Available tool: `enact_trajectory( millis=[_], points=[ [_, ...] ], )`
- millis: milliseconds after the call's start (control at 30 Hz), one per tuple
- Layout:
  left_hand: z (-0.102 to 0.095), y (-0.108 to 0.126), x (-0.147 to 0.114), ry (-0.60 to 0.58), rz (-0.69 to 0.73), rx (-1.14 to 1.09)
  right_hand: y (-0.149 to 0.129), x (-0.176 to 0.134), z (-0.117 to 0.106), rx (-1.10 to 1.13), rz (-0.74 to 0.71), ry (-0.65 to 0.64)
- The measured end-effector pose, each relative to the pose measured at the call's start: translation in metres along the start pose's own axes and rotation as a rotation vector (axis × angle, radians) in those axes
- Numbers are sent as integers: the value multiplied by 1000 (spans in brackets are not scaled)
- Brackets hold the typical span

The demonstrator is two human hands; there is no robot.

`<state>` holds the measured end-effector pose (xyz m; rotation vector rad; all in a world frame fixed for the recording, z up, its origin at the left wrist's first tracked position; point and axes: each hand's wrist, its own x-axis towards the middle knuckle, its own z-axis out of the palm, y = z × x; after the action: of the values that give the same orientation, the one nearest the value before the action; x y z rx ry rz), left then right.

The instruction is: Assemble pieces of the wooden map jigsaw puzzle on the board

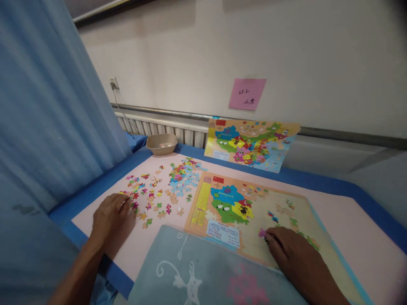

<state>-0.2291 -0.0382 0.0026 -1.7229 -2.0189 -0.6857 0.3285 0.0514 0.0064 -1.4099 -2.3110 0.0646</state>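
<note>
**Pink piece pressed onto the map board**

Pink puzzle piece [262, 232] lies on the puzzle board [286, 212], pinned under your right hand's [291, 250] curled fingertips; its long axis can't be told. Your left hand [111, 216] rests loosely curled, palm down, touching the loose pieces [152, 195] beside the board.

Left hand [112, 215], right hand [288, 250] seemingly palm-down
</note>
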Motion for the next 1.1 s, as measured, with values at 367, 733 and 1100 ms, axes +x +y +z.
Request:
enact_trajectory(
  millis=[367, 733, 1100],
  points=[
    [0, 112, 100, -373, 208, -137, -6, 2, -8, 116, 155, 71],
    [73, 152, 65, -163, 597, -377, -5, 1, -18, 159, 188, 145],
    [95, 145, 66, -187, 641, -305, -3, -5, -8, -48, -61, -31]
  ],
)
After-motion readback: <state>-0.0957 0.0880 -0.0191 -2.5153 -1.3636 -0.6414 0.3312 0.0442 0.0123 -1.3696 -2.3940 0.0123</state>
